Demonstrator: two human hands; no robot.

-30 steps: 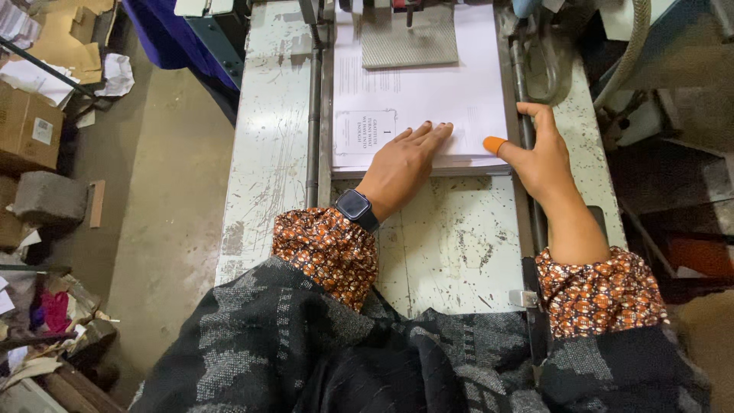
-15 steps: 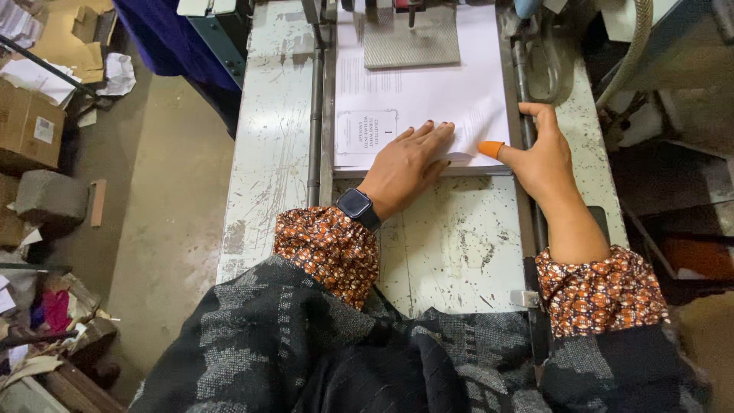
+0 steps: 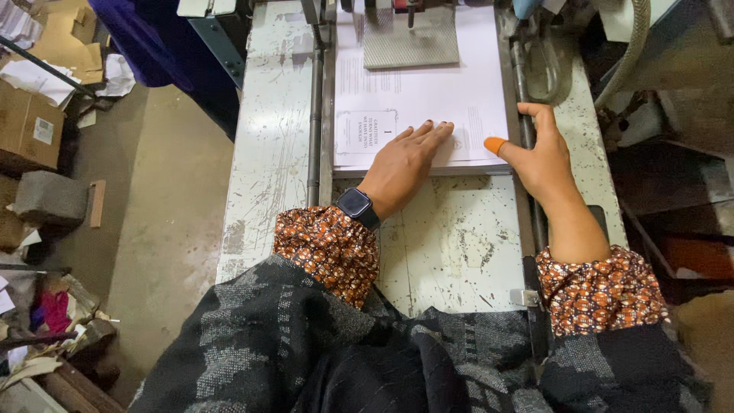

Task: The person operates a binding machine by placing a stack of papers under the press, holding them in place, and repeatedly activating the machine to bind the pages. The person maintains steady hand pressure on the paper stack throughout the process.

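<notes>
A stack of white printed paper sheets (image 3: pixel 451 99) lies on a worn white metal machine table (image 3: pixel 451 245). My left hand (image 3: pixel 405 164), with a dark watch on the wrist, rests flat on the stack's near edge, fingers stretched out together. At the stack's right edge is my right hand (image 3: pixel 539 157), its thumb in an orange rubber cap touching the paper's side while the fingers rest on a metal side rail (image 3: pixel 527 130). A grey metal clamp plate (image 3: pixel 409 38) presses on the far part of the stack.
A vertical metal guide bar (image 3: pixel 315 122) runs along the stack's left side. Cardboard boxes (image 3: pixel 27 126) and paper scraps litter the concrete floor at left. A blue sheet (image 3: pixel 145 34) lies at top left. Machine parts and a hose (image 3: pixel 631 46) stand at right.
Both hands stay on the stack almost unmoved. My right thumb has shifted slightly along the paper's right edge.
</notes>
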